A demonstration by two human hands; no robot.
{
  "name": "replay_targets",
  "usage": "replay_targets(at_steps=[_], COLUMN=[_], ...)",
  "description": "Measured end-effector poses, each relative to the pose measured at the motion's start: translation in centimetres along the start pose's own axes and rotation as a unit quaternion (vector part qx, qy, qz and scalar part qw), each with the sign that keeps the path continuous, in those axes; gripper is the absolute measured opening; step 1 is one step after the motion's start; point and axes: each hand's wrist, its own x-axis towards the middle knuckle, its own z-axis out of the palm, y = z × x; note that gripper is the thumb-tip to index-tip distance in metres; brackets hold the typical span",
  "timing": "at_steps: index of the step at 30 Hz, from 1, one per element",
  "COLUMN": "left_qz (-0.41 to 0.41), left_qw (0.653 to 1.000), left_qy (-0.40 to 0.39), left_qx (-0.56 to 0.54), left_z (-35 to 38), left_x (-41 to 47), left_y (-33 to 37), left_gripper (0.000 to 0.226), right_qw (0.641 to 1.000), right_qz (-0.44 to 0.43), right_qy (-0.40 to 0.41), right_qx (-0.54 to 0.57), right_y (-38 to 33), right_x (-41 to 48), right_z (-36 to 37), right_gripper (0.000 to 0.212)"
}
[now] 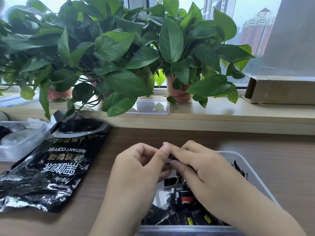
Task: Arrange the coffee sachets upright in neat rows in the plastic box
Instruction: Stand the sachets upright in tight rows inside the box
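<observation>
A brown wooden surface [255, 147] sits below a pale ledge [221, 111]. Green leafy plants [119, 48] in pots stand on the ledge by a big window [242, 11]. Tall red buildings [255, 33] show outside. Daylight comes in. A cardboard box [281, 91] lies on the ledge.

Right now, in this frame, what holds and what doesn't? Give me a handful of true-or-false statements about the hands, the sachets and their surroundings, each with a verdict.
1. The left hand and right hand together pinch a coffee sachet over the plastic box. True.
2. The black coffee bag stands upright on the windowsill. False: it lies flat on the table, left of the hands.
3. The loose sachets in the box stand in neat rows. False: they lie jumbled.
4. Potted plants stand on the windowsill. True.
</observation>
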Motion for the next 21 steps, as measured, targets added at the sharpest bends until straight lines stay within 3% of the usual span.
replay_targets(at_steps=[2,6,11,16,21], left_qz=[0.002,-0.015,-0.018,-0.008,-0.016], left_qw=[1.000,0.999,0.998,0.994,0.990], left_qy=[-0.008,-0.025,0.021,0.044,0.033], left_qx=[0.019,-0.014,-0.062,-0.100,-0.133], left_z=[-0.1,-0.1,-0.3,-0.1,-0.3], left_x=[0.0,-0.2,-0.2,-0.4,-0.4], left_y=[0.0,0.5,0.6,0.7,1.0], left_gripper=[0.017,0.028,0.045,0.040,0.042], right_qw=[1.000,0.998,0.992,0.994,0.994], right_qz=[0.009,0.003,0.018,0.004,-0.013], right_qy=[0.015,0.049,0.074,0.064,0.084], right_qx=[0.013,0.044,0.100,0.091,0.069], right_y=[0.1,-0.5,-1.5,-1.8,-2.1], right_x=[0.0,-0.1,0.0,-0.2,-0.4], right_z=[-0.6,-1.0,-0.8,-0.8,-1.4], right_gripper=[0.047,0.045,0.017,0.008,0.026])
